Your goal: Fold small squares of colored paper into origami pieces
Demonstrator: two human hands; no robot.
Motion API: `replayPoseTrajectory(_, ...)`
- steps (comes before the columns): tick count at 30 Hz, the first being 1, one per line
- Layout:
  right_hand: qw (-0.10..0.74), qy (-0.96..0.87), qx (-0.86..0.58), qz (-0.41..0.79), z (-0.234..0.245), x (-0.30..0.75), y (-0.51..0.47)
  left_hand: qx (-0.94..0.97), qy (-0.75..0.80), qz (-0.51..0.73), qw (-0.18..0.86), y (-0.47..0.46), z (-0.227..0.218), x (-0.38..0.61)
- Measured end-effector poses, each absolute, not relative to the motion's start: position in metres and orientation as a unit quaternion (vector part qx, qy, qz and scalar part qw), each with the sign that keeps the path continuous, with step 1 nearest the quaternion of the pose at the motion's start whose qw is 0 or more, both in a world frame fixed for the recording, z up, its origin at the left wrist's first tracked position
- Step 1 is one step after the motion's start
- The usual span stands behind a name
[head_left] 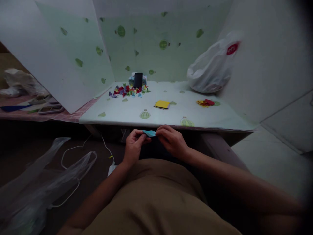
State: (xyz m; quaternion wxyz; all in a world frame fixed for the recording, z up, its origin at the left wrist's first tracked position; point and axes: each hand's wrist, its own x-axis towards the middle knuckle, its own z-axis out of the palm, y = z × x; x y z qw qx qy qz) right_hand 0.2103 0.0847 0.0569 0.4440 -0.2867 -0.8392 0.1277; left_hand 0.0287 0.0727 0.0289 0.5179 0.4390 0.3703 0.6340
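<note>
A small piece of folded light-blue paper (149,133) is held up between my two hands, just in front of the table's near edge. My left hand (133,145) pinches its left end with thumb and fingers. At the other end, the fingers of my right hand (173,141) are closed on the paper's right tip. Beyond them on the table lies a stack of square paper (162,104) with a yellow sheet on top. Farther back is a pile of small folded paper figures (127,89) in red, purple, green, blue and yellow.
A black phone (138,80) leans on a tissue box (144,79) behind the figures. Red and yellow paper pieces (205,103) lie at right, before a white plastic bag (210,70). White panels (70,65) flank the table (117,114). Clear plastic (56,178) and a white cable (64,155) are lower left.
</note>
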Motion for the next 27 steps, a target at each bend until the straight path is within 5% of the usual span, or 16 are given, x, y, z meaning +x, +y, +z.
replayPoseTrajectory(5,0.45,-0.742,-0.384,0.316,0.064,0.21,0.086,0.47,0.385,0.638,0.474,0.071,0.032,0.028)
replayPoseTrajectory(11,0.338,-0.666,-0.433,0.504,0.076,0.209,0.086,0.509,0.397,0.618,0.448,0.069,0.034,0.029)
replayPoseTrajectory(27,0.315,-0.738,-0.464,0.376,0.071,0.204,0.081,0.493,0.357,0.515,0.603,0.069,0.029,0.031)
